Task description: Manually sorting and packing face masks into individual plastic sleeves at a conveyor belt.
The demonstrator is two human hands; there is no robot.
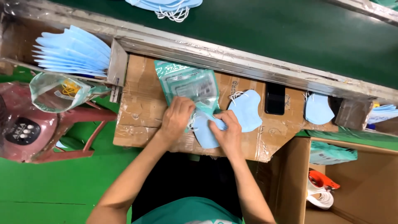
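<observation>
Lying on the cardboard-covered tabletop (137,112), a light blue mask (204,132) sits partly inside the mouth of a clear printed pouch (188,85). The left hand (177,117) presses flat on the pouch, fingers closed on its edge, while the right hand (227,130) pinches the mask. Just right lies another blue mask (246,110), beside a black phone (274,98).
</observation>
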